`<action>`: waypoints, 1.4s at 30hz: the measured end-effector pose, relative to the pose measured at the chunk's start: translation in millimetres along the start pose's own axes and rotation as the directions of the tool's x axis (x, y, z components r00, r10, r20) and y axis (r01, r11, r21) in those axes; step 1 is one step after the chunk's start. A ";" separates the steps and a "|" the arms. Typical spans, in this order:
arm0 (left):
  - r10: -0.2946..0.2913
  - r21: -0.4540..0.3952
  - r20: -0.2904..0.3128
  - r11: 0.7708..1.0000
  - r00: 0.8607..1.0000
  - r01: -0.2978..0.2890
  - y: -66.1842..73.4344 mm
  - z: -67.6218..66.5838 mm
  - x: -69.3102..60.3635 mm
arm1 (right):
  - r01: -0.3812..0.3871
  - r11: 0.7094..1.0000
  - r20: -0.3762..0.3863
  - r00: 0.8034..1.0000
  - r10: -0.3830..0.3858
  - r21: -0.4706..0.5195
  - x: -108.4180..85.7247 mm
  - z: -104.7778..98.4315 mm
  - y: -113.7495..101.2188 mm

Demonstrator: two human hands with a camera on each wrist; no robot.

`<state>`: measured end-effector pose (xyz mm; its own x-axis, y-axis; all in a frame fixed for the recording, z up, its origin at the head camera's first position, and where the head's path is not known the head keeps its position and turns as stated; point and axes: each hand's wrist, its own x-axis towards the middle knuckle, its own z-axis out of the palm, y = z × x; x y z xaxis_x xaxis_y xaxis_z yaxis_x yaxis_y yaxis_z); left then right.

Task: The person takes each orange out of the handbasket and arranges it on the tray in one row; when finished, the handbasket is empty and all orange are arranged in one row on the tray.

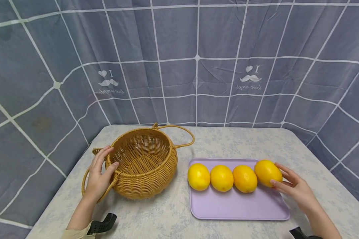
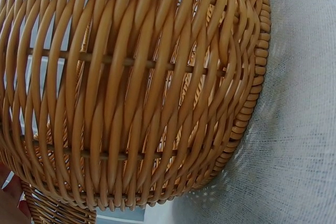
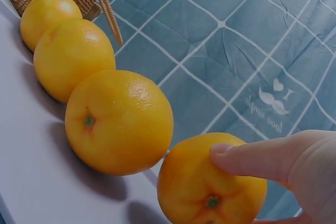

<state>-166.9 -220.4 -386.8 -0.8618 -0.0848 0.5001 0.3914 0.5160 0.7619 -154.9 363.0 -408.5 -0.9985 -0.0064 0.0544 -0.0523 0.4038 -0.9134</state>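
A round wicker basket [image 1: 146, 186] with looped handles stands on the left of the table. My left hand [image 1: 100, 176] holds its near-left rim, the thumb lying over the edge; in the left wrist view the woven side [image 2: 131, 87] fills most of the frame. On the right lies a lilac tray [image 1: 227, 207] with a row of oranges, among them a leftmost orange [image 1: 198, 177] and a middle one [image 1: 244, 179]. The rightmost orange [image 1: 268, 173] is between the thumb and fingers of my right hand [image 1: 296, 189]. Whether it touches the tray is unclear.
The basket's handle [image 1: 183, 132] sticks out to the back right. A pale patterned cloth [image 1: 173, 215] covers the table. Behind it and at both sides hangs a blue-grey curtain [image 1: 179, 79] with white lines. Black straps [image 1: 103, 224] are at the wrists.
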 end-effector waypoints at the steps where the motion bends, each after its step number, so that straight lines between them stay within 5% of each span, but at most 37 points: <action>1: 0.000 0.002 0.000 1.000 1.000 0.000 0.4 0.0 0.1 | -0.015 1.000 0.005 1.000 0.015 -0.010 -0.5 0.5 -0.3; 6: -0.002 0.000 0.003 1.000 1.000 0.002 0.8 0.1 -0.6 | -0.063 0.998 0.010 0.998 0.063 -0.016 -2.8 0.9 1.9; 15: -0.002 -0.006 -0.002 1.000 1.000 0.002 0.2 0.7 -1.1 | -0.031 1.000 -0.021 0.999 0.031 0.005 -5.6 4.2 5.3; 42: 0.015 -0.016 0.001 1.000 1.000 -0.015 1.0 -0.2 -1.0 | -0.034 0.965 -0.072 0.997 0.016 -0.261 -8.6 15.3 -1.3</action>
<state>-165.5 -219.9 -386.4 -0.8560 -0.0759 0.5114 0.4097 0.5036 0.7606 -146.5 348.5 -414.0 -0.9954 0.0657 0.0691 -0.0125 0.6282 -0.7780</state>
